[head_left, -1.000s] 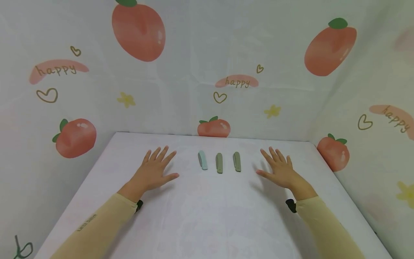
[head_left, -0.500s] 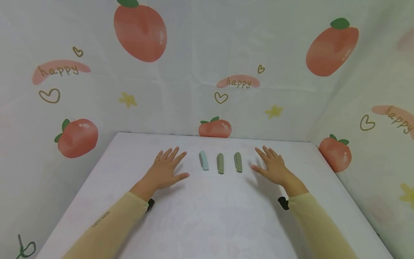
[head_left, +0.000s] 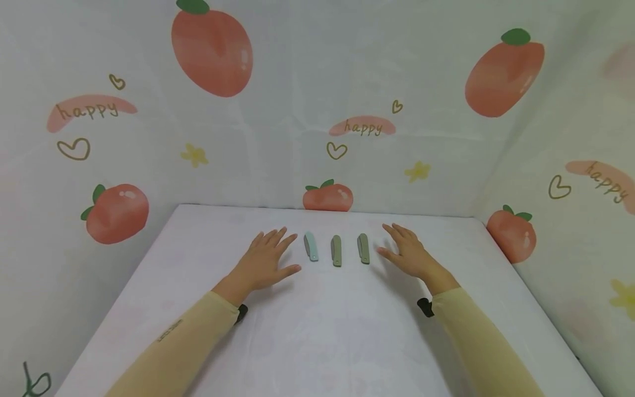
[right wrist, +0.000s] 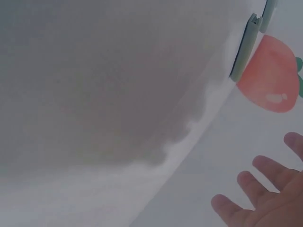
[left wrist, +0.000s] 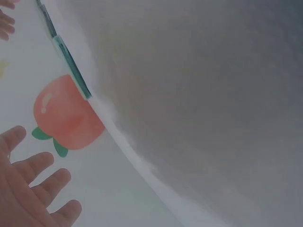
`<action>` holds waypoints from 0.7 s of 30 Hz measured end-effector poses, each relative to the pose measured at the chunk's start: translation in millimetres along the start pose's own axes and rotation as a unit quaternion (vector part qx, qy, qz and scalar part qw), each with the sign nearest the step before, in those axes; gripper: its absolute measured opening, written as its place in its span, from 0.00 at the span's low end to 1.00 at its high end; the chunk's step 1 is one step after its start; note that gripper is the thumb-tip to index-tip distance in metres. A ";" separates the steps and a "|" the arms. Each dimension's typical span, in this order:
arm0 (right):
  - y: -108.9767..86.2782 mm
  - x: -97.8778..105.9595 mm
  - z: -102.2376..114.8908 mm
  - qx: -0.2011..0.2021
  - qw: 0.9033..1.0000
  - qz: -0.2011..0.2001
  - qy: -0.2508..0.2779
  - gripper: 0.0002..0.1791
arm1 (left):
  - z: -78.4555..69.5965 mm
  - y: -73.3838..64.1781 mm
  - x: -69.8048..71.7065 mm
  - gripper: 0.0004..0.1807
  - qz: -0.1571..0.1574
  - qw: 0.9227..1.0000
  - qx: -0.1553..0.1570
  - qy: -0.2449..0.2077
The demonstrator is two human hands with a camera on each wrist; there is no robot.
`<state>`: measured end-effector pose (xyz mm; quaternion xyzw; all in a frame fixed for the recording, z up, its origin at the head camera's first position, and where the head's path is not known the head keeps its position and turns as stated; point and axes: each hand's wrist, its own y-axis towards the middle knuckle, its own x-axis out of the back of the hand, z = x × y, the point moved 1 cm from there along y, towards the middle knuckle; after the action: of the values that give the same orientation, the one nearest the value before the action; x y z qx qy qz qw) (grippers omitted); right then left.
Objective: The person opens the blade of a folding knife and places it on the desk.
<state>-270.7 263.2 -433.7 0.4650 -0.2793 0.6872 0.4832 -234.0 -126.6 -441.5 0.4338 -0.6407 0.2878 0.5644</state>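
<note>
Three folded pocket knives lie side by side on the white table (head_left: 317, 331): a light blue knife (head_left: 311, 246) on the left, a green knife (head_left: 337, 251) in the middle and another green knife (head_left: 364, 248) on the right. My left hand (head_left: 265, 259) hovers just left of the blue knife, fingers spread, touching nothing. Over the table to the right of the right-hand green knife is my right hand (head_left: 408, 253), its fingers extended and holding nothing. In the left wrist view the blue knife (left wrist: 73, 68) appears edge-on; the right wrist view shows a green knife (right wrist: 245, 49) likewise.
A pale cloth backdrop (head_left: 292, 77) printed with fruit, hearts and "happy" encloses the table at the back and sides. The table's back edge (head_left: 238, 206) lies just beyond the knives. Dark wrist straps (head_left: 425, 307) show at both sleeve ends.
Both hands have moved inward, the left hand to the right and the right hand to the left, closer to the knives. The knives have stayed in place.
</note>
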 end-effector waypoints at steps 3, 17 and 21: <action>5.3 -3.0 1.9 0.005 1.000 -0.007 0.004 0.40 | -2.6 3.5 -0.8 0.46 0.004 1.000 0.000 -0.003; 28.6 -13.7 10.6 0.008 0.999 -0.032 0.024 0.31 | -12.9 16.1 -3.0 0.44 0.009 1.000 0.018 -0.013; 37.3 -19.0 9.6 0.002 0.999 -0.028 0.030 0.29 | -15.9 19.3 -3.6 0.42 0.006 0.999 0.017 -0.028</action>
<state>-299.7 233.4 -444.6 0.4526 -0.2505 0.6875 0.5096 -243.5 -103.3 -439.5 0.4477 -0.6534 0.2900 0.5372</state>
